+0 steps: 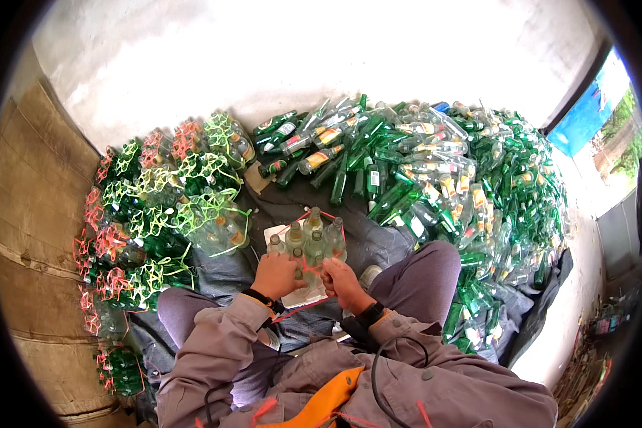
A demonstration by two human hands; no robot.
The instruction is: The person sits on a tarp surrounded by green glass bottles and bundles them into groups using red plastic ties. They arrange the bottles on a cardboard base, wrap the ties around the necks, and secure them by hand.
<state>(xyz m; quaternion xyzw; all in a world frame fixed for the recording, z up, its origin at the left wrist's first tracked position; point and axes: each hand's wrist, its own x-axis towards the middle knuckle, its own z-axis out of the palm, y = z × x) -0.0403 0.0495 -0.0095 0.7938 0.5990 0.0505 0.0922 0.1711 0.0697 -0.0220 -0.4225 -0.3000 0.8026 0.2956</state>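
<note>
Several clear glass bottles (314, 246) stand upright in a tight cluster on a pale flat board (305, 297) between the knees. Red plastic twine (306, 269) runs around the cluster and across the bottles' near side. My left hand (278, 275) lies against the near left bottles, fingers curled; whether it grips a bottle or twine cannot be made out. At the near right side, my right hand (345, 283) is closed with the red twine at its fingers. A loose length of twine hangs below the hands, towards my left wrist.
Bundles of bottles (214, 219) tied with green and red twine are stacked at left, beside a cardboard wall (37, 214). A large heap of loose green and clear bottles (433, 155) curves from the back to the right. Dark sheeting (374, 241) covers the floor.
</note>
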